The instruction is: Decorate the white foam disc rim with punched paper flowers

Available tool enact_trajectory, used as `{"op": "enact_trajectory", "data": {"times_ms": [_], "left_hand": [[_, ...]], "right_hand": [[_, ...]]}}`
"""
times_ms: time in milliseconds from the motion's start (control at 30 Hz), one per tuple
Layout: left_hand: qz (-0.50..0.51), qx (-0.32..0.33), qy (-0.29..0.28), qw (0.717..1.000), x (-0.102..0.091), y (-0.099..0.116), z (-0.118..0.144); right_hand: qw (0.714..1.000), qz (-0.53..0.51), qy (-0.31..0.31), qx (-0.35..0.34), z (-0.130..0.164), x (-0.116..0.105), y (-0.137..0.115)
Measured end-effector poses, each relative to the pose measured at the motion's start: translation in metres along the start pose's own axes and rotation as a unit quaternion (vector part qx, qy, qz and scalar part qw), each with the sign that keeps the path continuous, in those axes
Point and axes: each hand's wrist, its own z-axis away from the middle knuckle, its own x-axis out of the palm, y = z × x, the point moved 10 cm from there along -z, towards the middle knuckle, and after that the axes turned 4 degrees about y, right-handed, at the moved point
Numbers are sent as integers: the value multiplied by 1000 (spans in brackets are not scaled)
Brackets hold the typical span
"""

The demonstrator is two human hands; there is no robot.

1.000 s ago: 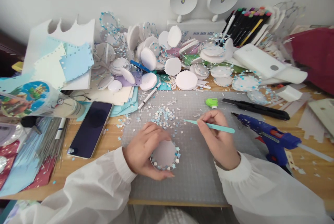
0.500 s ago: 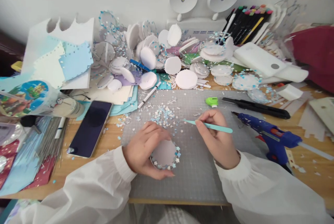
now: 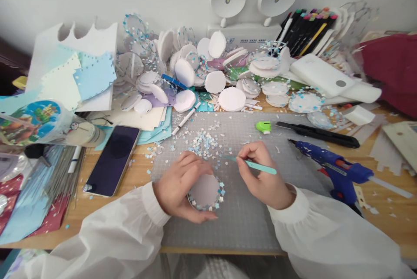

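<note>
My left hand [image 3: 177, 185] grips a small white foam disc [image 3: 204, 192] whose rim is studded with tiny blue and white paper stars, holding it just above the grey cutting mat [image 3: 247, 222]. My right hand [image 3: 260, 175] pinches teal tweezers [image 3: 257, 165], tips pointing left toward a heap of loose paper stars [image 3: 205, 143] on the mat. The tweezer tips sit a short way right of the disc.
A blue glue gun [image 3: 335, 168] lies right of the mat, a black craft knife [image 3: 319, 130] and green tape dispenser [image 3: 263, 127] behind it. A phone [image 3: 112, 159] lies left. Many white discs [image 3: 232, 99], papers, markers [image 3: 306, 27] and a twin-headed lamp [image 3: 250, 5] crowd the back.
My right hand has slid left and slightly toward me with the tweezers, closing on the disc. My left hand and the disc have stayed put.
</note>
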Motion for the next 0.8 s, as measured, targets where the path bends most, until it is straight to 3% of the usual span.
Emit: {"op": "enact_trajectory", "data": {"times_ms": [567, 800], "left_hand": [[-2, -2, -7, 1000, 2, 0, 1], [-2, -6, -6, 1000, 1, -1, 1]], "right_hand": [[1000, -4, -7, -6, 1, 2, 1], [998, -65, 5, -8, 0, -2, -2]]}}
